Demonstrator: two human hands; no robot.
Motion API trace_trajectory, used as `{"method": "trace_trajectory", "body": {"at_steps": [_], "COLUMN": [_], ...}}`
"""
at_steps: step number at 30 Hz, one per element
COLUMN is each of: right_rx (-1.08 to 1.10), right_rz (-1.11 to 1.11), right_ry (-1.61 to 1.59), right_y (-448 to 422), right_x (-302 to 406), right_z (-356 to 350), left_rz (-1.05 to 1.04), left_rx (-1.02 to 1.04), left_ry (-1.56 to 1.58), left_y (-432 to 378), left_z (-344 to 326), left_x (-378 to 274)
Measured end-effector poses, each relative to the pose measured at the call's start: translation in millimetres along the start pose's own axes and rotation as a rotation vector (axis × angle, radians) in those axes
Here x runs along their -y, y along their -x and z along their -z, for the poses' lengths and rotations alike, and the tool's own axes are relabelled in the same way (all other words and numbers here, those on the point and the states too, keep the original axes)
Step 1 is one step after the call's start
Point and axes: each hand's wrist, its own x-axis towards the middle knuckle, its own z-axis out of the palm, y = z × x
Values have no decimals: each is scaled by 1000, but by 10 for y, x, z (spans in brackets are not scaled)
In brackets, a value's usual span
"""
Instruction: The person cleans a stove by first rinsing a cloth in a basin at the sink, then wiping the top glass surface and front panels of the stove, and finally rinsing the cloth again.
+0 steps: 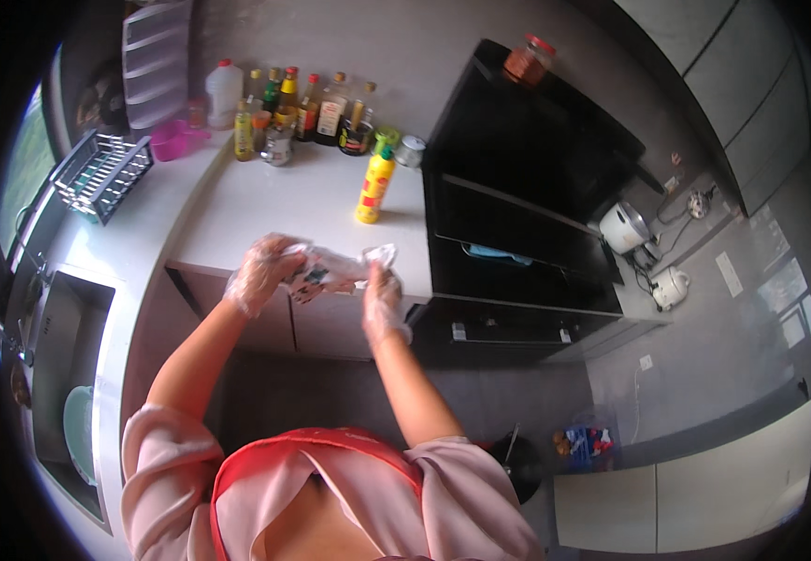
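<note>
A white cloth with a dark pattern (321, 272) is stretched and bunched between my two hands, above the front edge of the counter. My left hand (263, 270), in a clear plastic glove, grips its left end. Its right end is held by my right hand (381, 298), gloved the same way, with a crumpled tip sticking up past the fingers. Just beyond the right hand, a yellow bottle with a green cap (375, 188) stands upright on the white countertop (265, 203).
Several sauce bottles (307, 109) line the back wall. A black stove (517, 210) adjoins on the right, with a red-lidded jar (529, 59) on top. At left are a sink (69, 336), a dish rack (104, 175) and a pink dipper (170, 140). A rice cooker (624, 228) stands far right.
</note>
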Motion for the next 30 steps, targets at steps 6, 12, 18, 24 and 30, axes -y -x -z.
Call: {"method": "trace_trajectory", "body": {"at_steps": [6, 12, 18, 24, 30], "right_rx": [76, 237, 318, 414, -59], "right_rz": [26, -103, -66, -16, 174], "right_ry": [-663, -967, -939, -835, -516], "right_y": [-709, -1142, -1729, -2351, -2895], "right_x": [457, 878, 1149, 1535, 1484], "right_z": [1309, 1989, 2447, 2781, 3354], "left_rz": [150, 205, 3, -107, -50], "left_rx": [202, 440, 895, 976, 844], "left_ry": [506, 527, 833, 812, 491], "left_y": [-879, -1504, -2077, -2803, -3296], "left_z": [-1243, -2091, -2854, -3208, -3410], "left_x": [-238, -603, -716, -708, -720]}}
